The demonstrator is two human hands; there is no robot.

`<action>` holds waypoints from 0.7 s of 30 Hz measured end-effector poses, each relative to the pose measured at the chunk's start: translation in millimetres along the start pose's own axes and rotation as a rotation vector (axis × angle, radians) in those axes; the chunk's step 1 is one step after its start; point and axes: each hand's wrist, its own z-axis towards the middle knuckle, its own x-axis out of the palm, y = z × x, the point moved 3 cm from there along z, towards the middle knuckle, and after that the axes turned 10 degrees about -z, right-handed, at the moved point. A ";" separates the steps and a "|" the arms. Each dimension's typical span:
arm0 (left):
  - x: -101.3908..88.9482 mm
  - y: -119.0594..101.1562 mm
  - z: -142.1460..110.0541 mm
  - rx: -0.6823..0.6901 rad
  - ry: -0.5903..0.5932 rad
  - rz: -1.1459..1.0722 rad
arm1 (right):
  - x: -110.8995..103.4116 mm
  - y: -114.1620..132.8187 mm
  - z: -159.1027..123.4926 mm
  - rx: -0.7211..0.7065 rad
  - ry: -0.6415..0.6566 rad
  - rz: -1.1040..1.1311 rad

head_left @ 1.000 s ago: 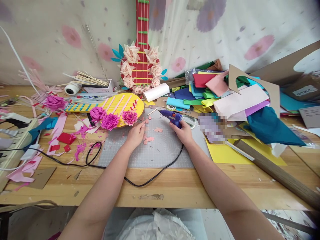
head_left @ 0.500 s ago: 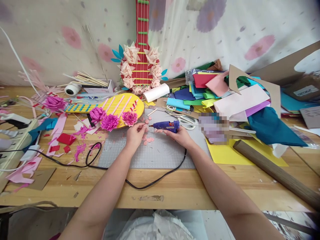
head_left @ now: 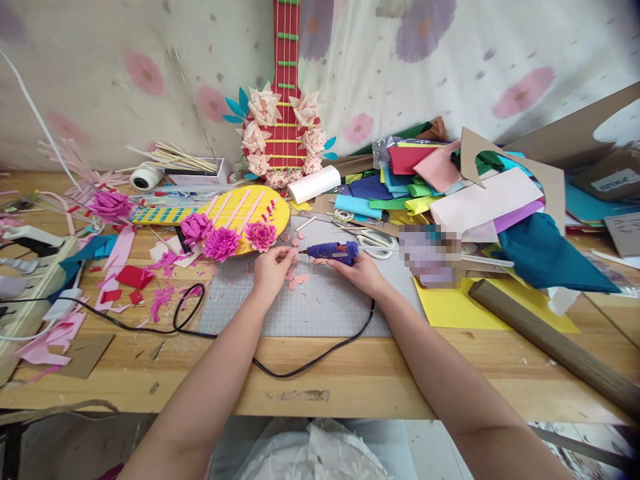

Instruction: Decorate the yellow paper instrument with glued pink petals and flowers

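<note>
My right hand [head_left: 361, 272] is closed around a blue glue gun [head_left: 332, 251], whose tip points left. Close to that tip, my left hand [head_left: 271, 268] is pinched; whatever small thing its fingers hold is too tiny to make out. Beneath both hands lies a grey cutting mat [head_left: 320, 313] with small pink paper petals [head_left: 299, 279] scattered on it. A yellow paper guitar [head_left: 273, 212] with magenta paper flowers [head_left: 221, 244] rests just beyond my left hand. White-handled scissors [head_left: 377, 243] lie behind the glue gun.
A black cord [head_left: 320, 363] loops across the table front. To the left stands a power strip [head_left: 30, 287] among paper scraps. A red paper guitar [head_left: 285, 137] leans at the back. Coloured paper [head_left: 483, 203] is heaped on the right, near a brown tube [head_left: 545, 340].
The view has shifted very slightly. Both hands and the glue gun keep nearly the same positions.
</note>
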 end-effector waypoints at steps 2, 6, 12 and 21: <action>0.0 0.0 0.2 0.001 -0.001 0.004 | -0.1 0.3 -0.5 -0.003 0.002 -0.001; 0.3 0.1 0.0 0.014 -0.003 -0.007 | 0.7 0.5 -1.1 0.007 0.016 -0.002; 0.7 -0.5 -0.8 0.022 -0.003 -0.004 | 0.7 0.4 -0.6 0.012 -0.002 -0.018; 1.9 -1.4 -2.3 0.002 0.009 0.003 | 0.6 -0.5 0.6 0.005 -0.015 -0.027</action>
